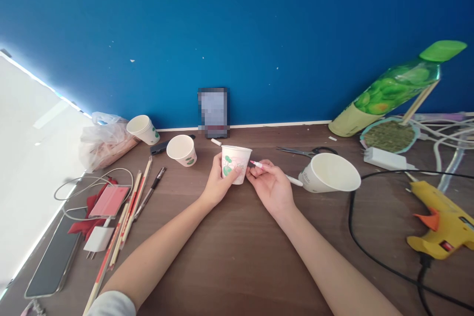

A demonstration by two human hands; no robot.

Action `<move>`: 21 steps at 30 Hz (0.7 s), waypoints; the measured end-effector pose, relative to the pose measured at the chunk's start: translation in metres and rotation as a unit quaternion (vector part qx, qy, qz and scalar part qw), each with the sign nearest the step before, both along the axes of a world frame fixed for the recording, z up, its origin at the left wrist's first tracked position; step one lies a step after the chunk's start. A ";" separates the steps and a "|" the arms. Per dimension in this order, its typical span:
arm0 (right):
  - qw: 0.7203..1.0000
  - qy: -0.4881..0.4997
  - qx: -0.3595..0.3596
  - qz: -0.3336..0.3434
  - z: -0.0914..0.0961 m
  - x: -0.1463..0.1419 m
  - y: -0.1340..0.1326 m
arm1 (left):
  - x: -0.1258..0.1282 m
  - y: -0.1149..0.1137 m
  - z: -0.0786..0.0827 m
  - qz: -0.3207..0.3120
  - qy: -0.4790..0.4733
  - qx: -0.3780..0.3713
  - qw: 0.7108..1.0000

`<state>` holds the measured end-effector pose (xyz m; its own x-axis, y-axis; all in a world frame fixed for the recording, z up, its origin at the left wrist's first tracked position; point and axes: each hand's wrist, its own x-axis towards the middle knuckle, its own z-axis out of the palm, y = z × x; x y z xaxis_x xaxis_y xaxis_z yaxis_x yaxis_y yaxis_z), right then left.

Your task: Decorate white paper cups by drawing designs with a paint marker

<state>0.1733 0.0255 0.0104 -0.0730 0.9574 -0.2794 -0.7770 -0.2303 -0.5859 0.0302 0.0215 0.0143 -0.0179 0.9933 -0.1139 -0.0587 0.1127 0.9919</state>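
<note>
My left hand (219, 180) is wrapped around a white paper cup (234, 160) printed with green leaves and faint pink. The cup stands roughly upright before me, its thumb side facing the camera. In my right hand (272, 187) is a marker (264, 166) with a white barrel and pink tip, held between thumb and fingers. Its tip points at the cup's right side; whether it touches I cannot tell. A small white cap (216, 142) lies just behind the cup. To the right is a wider white paper cup (329, 174), close to the marker's rear end.
Another paper cup (182, 151) and a stacked cup (143, 130) stand left. Wooden chopsticks (128, 212), a pen (150, 193) and a phone (54, 256) lie nearby. Scissors (307, 152), a yellow glue gun (440, 219) with black cable and a green-capped bottle (388, 94) are right.
</note>
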 end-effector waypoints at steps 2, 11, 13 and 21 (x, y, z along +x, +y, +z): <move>1.000 0.009 0.000 -0.006 0.001 0.001 0.000 | 0.000 0.001 -0.002 0.003 -0.010 0.002 1.000; 1.000 0.004 0.008 -0.006 0.003 0.000 -0.001 | -0.002 0.001 -0.001 -0.015 0.020 0.021 0.999; 1.000 -0.008 0.018 -0.001 0.003 0.000 -0.001 | -0.002 0.000 0.001 -0.023 0.032 0.021 0.999; 0.999 -0.033 0.041 0.005 0.000 -0.002 -0.002 | 0.000 0.000 0.006 -0.022 0.048 0.005 0.999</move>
<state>0.1708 0.0237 0.0102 -0.0661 0.9768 -0.2039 -0.7348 -0.1859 -0.6523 0.0298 0.0212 0.0203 0.0155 0.9946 -0.1030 0.0414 0.1022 0.9939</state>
